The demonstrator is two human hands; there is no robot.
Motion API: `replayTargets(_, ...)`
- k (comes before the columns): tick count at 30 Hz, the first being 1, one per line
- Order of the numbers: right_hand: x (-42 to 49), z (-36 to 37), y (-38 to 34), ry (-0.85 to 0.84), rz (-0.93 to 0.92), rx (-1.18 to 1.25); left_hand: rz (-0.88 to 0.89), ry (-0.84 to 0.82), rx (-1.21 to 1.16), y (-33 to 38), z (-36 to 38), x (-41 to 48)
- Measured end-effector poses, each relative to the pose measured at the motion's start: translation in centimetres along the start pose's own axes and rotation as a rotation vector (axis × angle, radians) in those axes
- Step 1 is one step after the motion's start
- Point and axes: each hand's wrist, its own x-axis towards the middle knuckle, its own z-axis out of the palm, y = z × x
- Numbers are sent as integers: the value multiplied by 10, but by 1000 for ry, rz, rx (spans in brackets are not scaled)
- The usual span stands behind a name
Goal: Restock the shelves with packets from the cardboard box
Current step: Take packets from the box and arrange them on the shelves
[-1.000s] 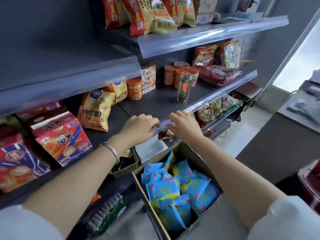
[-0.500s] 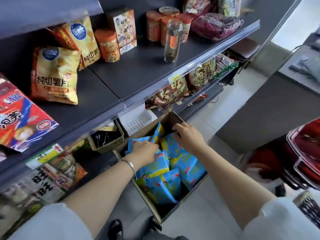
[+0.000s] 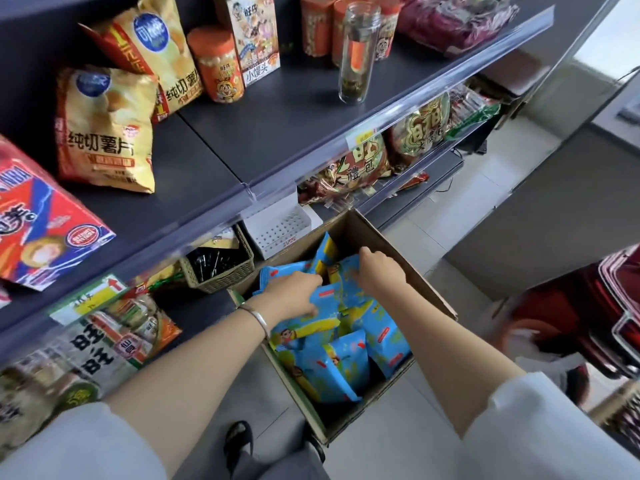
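Observation:
An open cardboard box [image 3: 398,251] stands on the floor against the lower shelf, filled with several blue packets [image 3: 332,372]. Both of my hands are inside it. My left hand [image 3: 294,296], with a bracelet at the wrist, lies over a blue packet [image 3: 304,327], its thumb on the packet's face and its fingers curled down behind the top edge. My right hand [image 3: 377,271] is at the far end of the box, fingers curled over the top of another blue packet [image 3: 346,271]; its fingertips are hidden between packets. The dark middle shelf [image 3: 277,133] is above the box.
Yellow crisp bags [image 3: 104,129], an orange canister [image 3: 218,64] and a glass bottle [image 3: 356,50] stand on the middle shelf. A wicker basket [image 3: 218,268] and a white perforated tray [image 3: 277,230] sit beside the box. Red baskets [image 3: 616,306] are at right.
My hands left the shelf edge and went down into the box onto the blue packets. My view tilted downward, and the hands have since shifted only slightly.

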Motion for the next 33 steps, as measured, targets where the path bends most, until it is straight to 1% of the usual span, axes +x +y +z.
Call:
replayTargets(6, 8, 9, -5, -59, 115, -6, -31, 79, -4, -12, -21, -6)
replayTargets(9, 7, -2, -8, -57, 159, 80, -42, 116, -10, -8, -37, -16)
replayTargets(11, 3, -15, -8, -42, 153, 107, -43, 145, 5, -4, -51, -23)
replayTargets(15, -11, -42, -4, -16, 113, 82, -34, 203, 21, 8, -78, -36)
replayTargets(20, -21, -78, -7, 44, 79, 251, -37, 271, 46, 18, -102, -52)
replayTargets(23, -31, -117, -14, 155, 18, 311, -41, 385, 84, 22, -129, -65)
replayTargets(25, -38, -148, -21, 278, -48, 366, -45, 465, 72, 25, -155, -79)
replayTargets(30, -65, -223, -50, 656, -311, 647, -29, 695, 50, 34, -227, -136)
replayTargets(33, -84, -261, -81, 787, -475, 746, -42, 848, 76, 35, -265, -180)
